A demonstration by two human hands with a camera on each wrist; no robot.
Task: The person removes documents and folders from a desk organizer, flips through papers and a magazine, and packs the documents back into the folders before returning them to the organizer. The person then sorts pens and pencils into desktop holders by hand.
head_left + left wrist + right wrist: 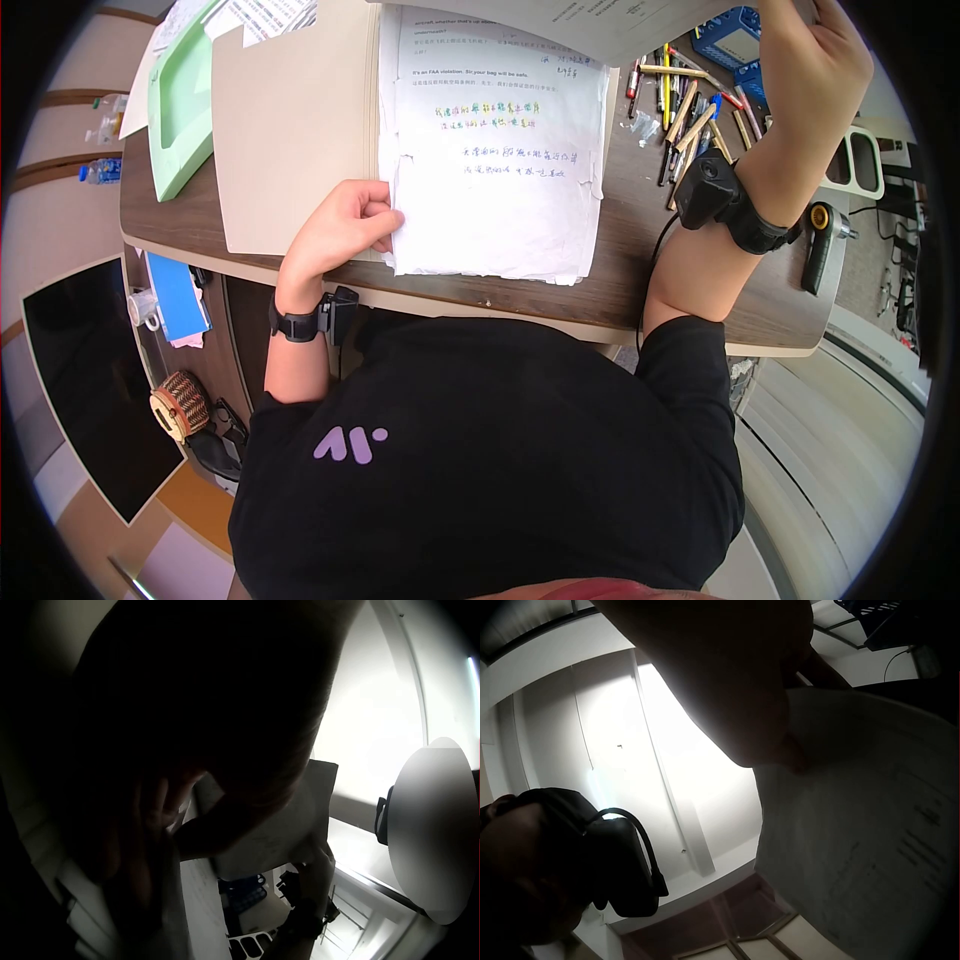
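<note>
Two hands hold the papers: nearer, the left hand point(345, 225) pinches the left edge of the paper stack point(490, 230), which lies to its right on the worktop point(625, 235), side edges running away from the body. White and ragged-edged, the stack bears blue and yellow-green handwriting below printed lines. Farther off, a raised sheet point(640, 28) curves above its far part towards the right hand point(820, 60), which pinches its edge.

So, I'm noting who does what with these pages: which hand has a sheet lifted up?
The right hand. Its fingers hold the sheet raised, whereas the left hand is low at the left edge of the page stack.
</note>
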